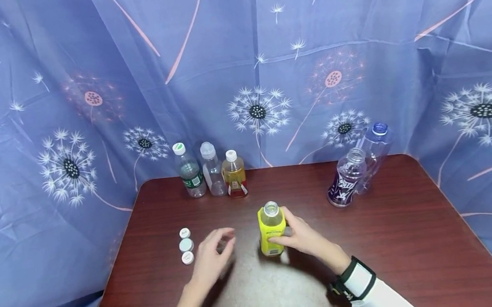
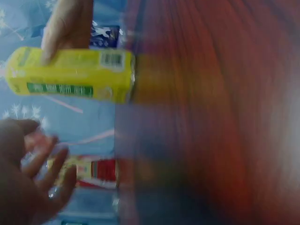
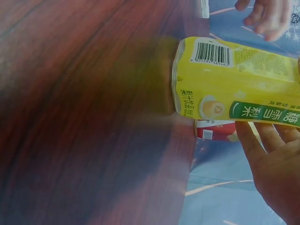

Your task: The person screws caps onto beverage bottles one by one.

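Note:
My right hand grips a yellow-labelled drink bottle around its side, thumb on the near face. The bottle stands upright, and its mouth has no cap. In the right wrist view its label shows a barcode and a green band. To the left of the bottle, my left hand hovers with loosely bent fingers, thumb apart from them, holding nothing. Beside that hand, three white caps lie in a row on the table. The left wrist view shows the left fingers below the bottle.
At the back left stand a green-labelled bottle, a clear bottle and an amber drink bottle, all capped. Toward the back right are an uncapped purple-labelled bottle and a bluish clear bottle. A blue curtain hangs behind the table.

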A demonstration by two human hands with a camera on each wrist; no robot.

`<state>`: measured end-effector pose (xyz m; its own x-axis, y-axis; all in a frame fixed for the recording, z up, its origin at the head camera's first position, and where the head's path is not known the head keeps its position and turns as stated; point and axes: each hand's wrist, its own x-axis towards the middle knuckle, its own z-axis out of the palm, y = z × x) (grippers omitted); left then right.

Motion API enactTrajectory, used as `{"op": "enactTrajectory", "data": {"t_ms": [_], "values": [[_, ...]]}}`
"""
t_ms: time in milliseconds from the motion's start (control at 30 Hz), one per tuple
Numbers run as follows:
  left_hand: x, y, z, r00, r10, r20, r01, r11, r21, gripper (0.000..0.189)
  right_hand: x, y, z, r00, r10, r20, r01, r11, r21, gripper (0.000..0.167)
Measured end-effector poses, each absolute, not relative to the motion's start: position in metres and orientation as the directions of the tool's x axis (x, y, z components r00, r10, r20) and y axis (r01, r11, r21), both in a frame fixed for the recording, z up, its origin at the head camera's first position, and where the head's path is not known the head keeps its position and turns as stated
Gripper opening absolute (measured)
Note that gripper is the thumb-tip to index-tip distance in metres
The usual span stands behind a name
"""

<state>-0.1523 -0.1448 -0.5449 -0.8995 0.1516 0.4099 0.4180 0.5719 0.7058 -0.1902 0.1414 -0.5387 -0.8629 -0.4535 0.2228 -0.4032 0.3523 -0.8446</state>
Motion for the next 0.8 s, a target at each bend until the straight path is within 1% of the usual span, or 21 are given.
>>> {"op": "enactTrajectory", "data": {"t_ms": [100, 167, 233, 333, 433, 500, 567, 667, 800], "values": [[-0.169, -0.171, -0.539, -0.922, 0.086, 0.377, 0.298, 0.782, 0.548, 0.027, -0.190, 0.141, -0.539, -0.870, -0.445, 0.212, -0.388, 0.354, -0.851, 0.059], [-0.181, -0.193, -0.537, -0.947, 0.030, 0.319, 0.186, 0.861, 0.473, 0.031, -0.190, 0.140, -0.540, -0.868, -0.452, 0.205, -0.385, 0.351, -0.854, 0.059], [-0.191, -0.215, -0.537, -0.971, -0.034, 0.235, 0.071, 0.904, 0.422, 0.035, -0.189, 0.138, -0.542, -0.862, -0.464, 0.204, -0.388, 0.345, -0.855, 0.059], [-0.201, -0.237, -0.539, -0.989, -0.116, 0.091, -0.075, 0.925, 0.372, 0.044, -0.189, 0.137, -0.543, -0.856, -0.470, 0.216, -0.401, 0.338, -0.851, 0.060], [-0.208, -0.247, -0.544, -0.987, -0.159, -0.037, -0.161, 0.927, 0.340, 0.056, -0.189, 0.139, -0.544, -0.852, -0.472, 0.227, -0.414, 0.341, -0.844, 0.060], [-0.212, -0.247, -0.547, -0.982, -0.165, -0.086, -0.185, 0.925, 0.333, 0.058, -0.189, 0.141, -0.544, -0.852, -0.474, 0.224, -0.415, 0.348, -0.841, 0.060], [-0.215, -0.245, -0.549, -0.982, -0.158, -0.102, -0.184, 0.925, 0.332, 0.053, -0.189, 0.142, -0.545, -0.849, -0.477, 0.228, -0.420, 0.347, -0.839, 0.060], [-0.219, -0.241, -0.549, -0.987, -0.138, -0.081, -0.158, 0.923, 0.350, 0.040, -0.190, 0.143, -0.545, -0.849, -0.473, 0.235, -0.424, 0.345, -0.837, 0.061], [-0.221, -0.234, -0.548, -0.992, -0.120, -0.047, -0.129, 0.917, 0.377, 0.034, -0.191, 0.144, -0.545, -0.849, -0.473, 0.233, -0.419, 0.337, -0.843, 0.061]]}}
